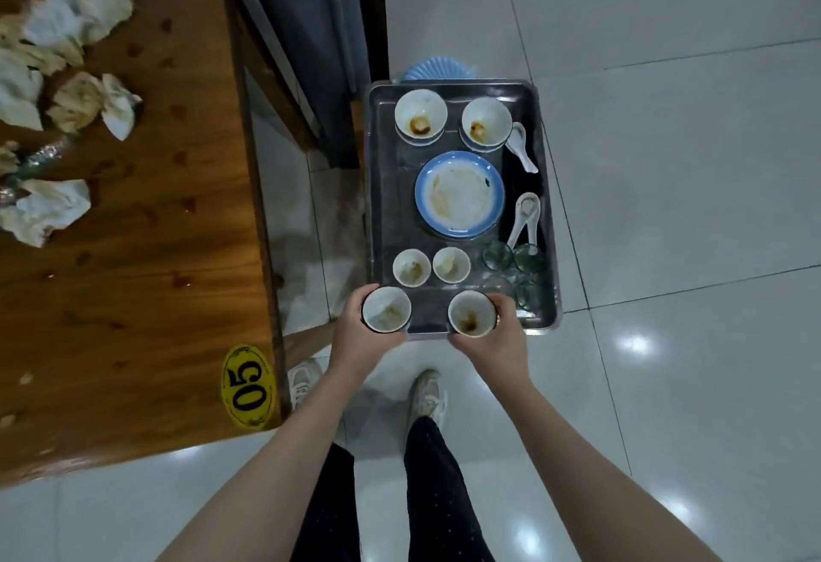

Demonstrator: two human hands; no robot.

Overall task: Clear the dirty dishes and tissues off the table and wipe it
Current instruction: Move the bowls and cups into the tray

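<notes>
My left hand [355,335] grips a dirty white cup [386,309] over the near left corner of a metal tray [548,223]. My right hand [497,335] grips a second stained cup [472,313] over the tray's near edge. On the tray lie two stained bowls [420,115], a blue-rimmed plate [460,192], two small cups [412,267], white spoons [524,148] and several glasses [511,257]. Crumpled, stained tissues [75,19] lie on the wooden table [146,215] at the left.
The table carries a yellow "05" sticker [249,386] near its corner and scattered crumbs and stains. A dark chair or bench [306,28] stands between table and tray. A pale blue ribbed object [437,68] shows behind the tray. White tiled floor [688,161] lies all around.
</notes>
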